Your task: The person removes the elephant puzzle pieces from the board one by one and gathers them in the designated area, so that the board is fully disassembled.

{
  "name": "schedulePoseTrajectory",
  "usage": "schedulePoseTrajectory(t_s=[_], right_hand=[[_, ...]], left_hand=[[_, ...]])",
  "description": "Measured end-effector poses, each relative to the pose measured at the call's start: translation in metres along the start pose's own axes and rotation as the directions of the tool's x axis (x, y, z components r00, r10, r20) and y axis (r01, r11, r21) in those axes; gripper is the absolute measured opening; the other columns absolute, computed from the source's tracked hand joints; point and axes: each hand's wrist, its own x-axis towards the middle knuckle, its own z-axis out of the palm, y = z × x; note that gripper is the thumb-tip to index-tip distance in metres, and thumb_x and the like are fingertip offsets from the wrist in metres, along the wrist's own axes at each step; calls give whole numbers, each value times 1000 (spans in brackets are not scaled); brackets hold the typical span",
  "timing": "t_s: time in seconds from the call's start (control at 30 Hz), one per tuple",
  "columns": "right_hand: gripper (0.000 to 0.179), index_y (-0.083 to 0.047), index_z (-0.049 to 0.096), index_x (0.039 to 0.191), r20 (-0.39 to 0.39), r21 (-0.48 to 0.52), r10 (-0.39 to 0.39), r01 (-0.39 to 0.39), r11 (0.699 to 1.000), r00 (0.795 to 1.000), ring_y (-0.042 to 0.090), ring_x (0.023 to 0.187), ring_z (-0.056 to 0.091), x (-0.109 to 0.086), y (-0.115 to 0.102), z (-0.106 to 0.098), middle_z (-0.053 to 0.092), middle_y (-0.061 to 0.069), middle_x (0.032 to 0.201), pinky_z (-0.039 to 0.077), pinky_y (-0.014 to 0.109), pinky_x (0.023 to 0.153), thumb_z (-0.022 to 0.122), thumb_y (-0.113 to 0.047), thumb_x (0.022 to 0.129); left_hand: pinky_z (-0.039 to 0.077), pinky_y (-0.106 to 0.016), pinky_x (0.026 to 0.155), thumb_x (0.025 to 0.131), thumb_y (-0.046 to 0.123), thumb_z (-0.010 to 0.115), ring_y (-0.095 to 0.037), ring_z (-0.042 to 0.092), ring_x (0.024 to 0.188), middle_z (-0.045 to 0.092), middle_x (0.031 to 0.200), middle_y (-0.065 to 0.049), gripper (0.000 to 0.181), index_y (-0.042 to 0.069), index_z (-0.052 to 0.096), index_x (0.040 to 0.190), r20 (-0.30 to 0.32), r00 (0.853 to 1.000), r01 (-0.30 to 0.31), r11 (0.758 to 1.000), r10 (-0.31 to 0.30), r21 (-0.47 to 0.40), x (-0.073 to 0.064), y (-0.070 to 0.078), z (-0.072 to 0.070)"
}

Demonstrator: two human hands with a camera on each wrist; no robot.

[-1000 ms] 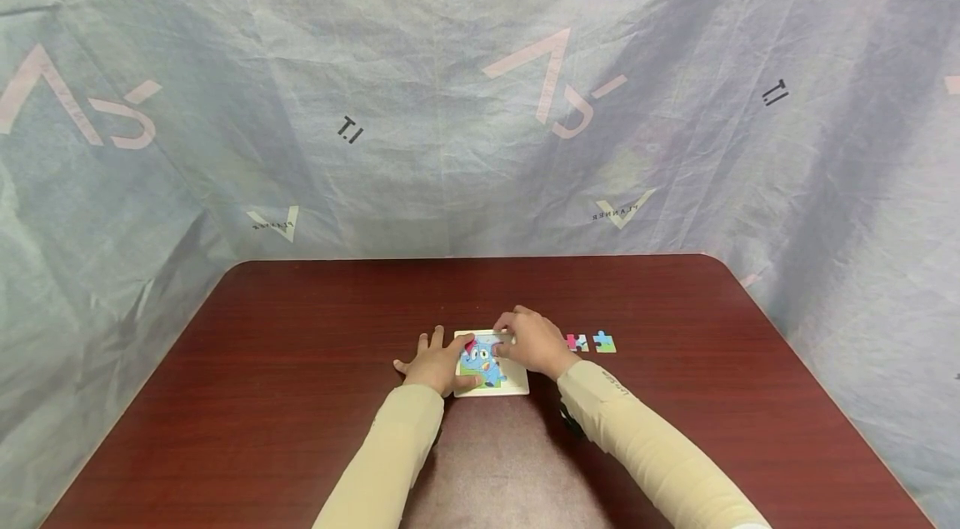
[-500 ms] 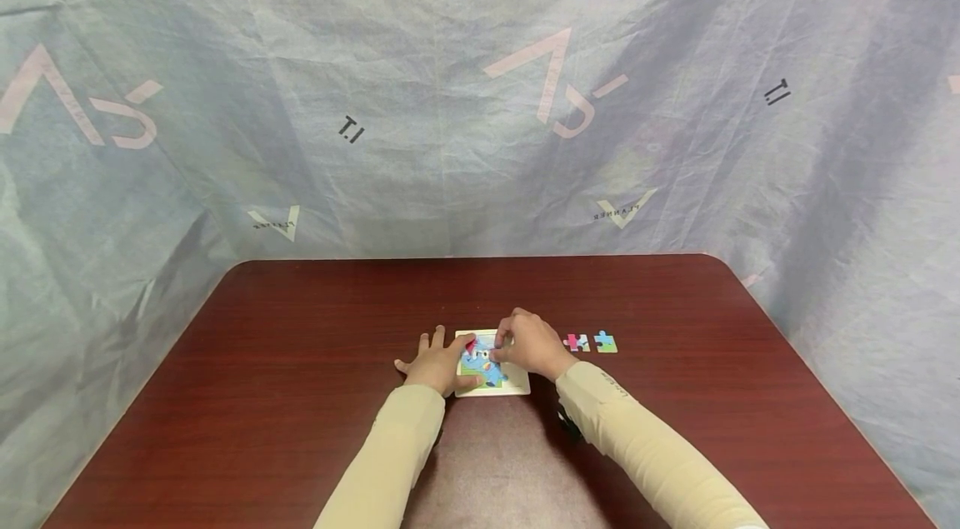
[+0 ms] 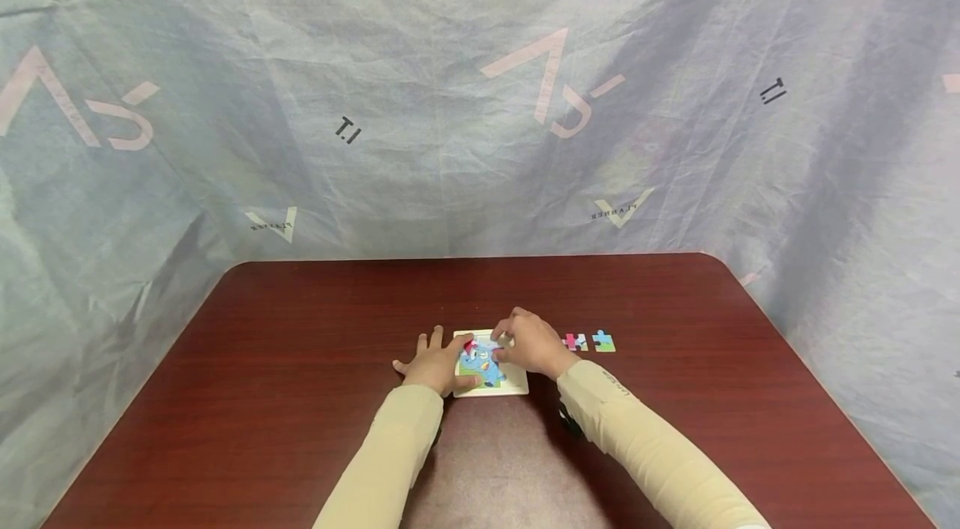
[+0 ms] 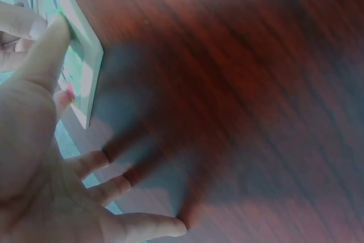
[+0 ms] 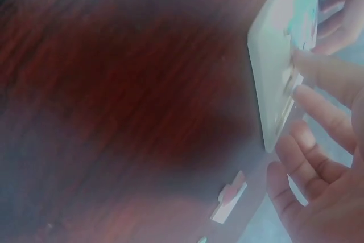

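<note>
A small jigsaw puzzle [image 3: 491, 375] of a blue cartoon elephant lies in a pale frame [image 3: 517, 387] on the table. My left hand [image 3: 433, 368] rests along the frame's left side with its fingers spread; the thumb lies over the near corner and the index finger touches the far one. At the frame's right part, my right hand [image 3: 532, 343] holds a puzzle piece between thumb and index finger, low against the board. The piece is mostly hidden by the fingers. In the right wrist view the other fingers [image 5: 307, 157] hang loosely bent beside the frame.
Two loose puzzle pieces lie right of the frame: a pink and white one [image 3: 576, 342] and a blue and green one [image 3: 603, 341]. The dark red wooden table [image 3: 300, 346] ends at a grey printed cloth [image 3: 420, 179] behind and at the sides.
The right thumb and index finger have shifted slightly over the board, closer together half a second ago and wider apart now. My left hand keeps its place on the frame.
</note>
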Motion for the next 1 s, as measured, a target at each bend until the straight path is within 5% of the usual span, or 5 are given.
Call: schedulePoseTrajectory(t_s=[1.0], right_hand=[[18, -15, 78, 103, 33, 12, -36, 35, 999, 999, 17, 85, 62, -9, 10, -13, 63, 2, 101, 53, 37, 75, 84, -17, 86]], left_hand=[[24, -83, 102, 92, 39, 76, -45, 19, 151, 22, 165, -21, 72, 24, 44, 155, 21, 1000, -17, 1000, 17, -11, -10, 5, -9]])
